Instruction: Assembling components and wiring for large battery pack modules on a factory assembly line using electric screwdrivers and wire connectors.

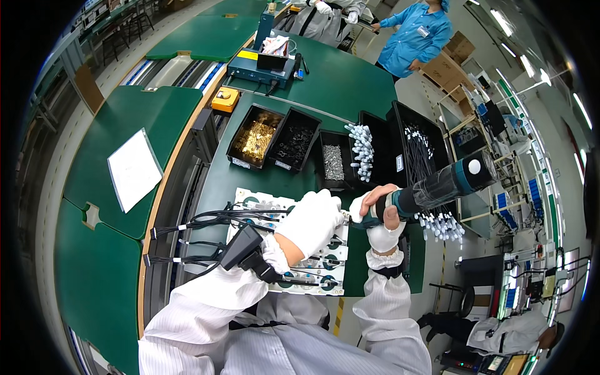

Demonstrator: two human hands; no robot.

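My right hand (382, 211), in a white glove with bare fingers, is wrapped around a black and teal power screwdriver (437, 189). Its thick rear end points up to the right, and its tip end lies toward my left hand. My white-gloved left hand (310, 220) is over a white panel (337, 253), fingers curled and pressed together at the panel's right side, close to the screwdriver's front. What those fingers pinch, if anything, is hidden. The panel carries green round parts and black cables (212, 220) that run out to the left. A black device (242, 247) is strapped at my left wrist.
Beyond the panel stand black bins with brass-coloured pieces (255, 139), black pieces (294, 145) and silver screws (333, 161). White-tipped cables (361, 150) lie at the right. A blue box (259, 67), a yellow switch box (225, 99) and a paper sheet (135, 170) are farther off. Co-workers stand beyond.
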